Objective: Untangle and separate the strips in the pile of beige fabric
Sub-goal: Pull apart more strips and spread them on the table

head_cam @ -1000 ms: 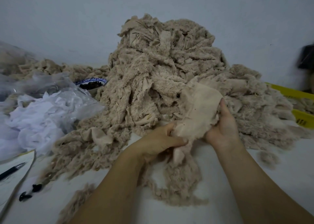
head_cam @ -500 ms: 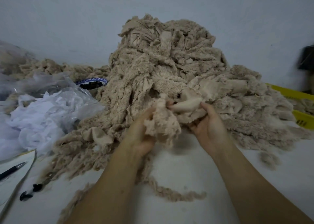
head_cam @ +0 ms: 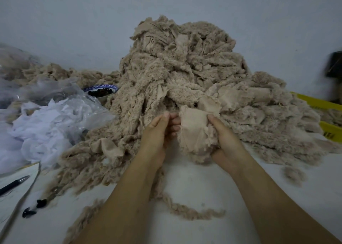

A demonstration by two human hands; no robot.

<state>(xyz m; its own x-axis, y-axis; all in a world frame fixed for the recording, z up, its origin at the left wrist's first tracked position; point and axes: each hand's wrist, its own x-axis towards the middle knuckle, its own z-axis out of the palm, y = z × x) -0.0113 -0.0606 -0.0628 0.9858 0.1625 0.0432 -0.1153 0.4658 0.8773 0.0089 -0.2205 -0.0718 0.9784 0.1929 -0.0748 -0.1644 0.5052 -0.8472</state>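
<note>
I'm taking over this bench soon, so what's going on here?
A person is sorting a big pile of beige fabric on a white table. The right hand grips a bunched fabric piece at the pile's front, thumb on top. The left hand curls its fingers at that piece's left edge; whether they grip is unclear. A loose strip lies on the table nearer the person.

Head view: worn on the person's head, facing forward and down.
Distance: close above the tabletop (head_cam: 194, 186), fabric pile (head_cam: 185, 67) just ahead.
</note>
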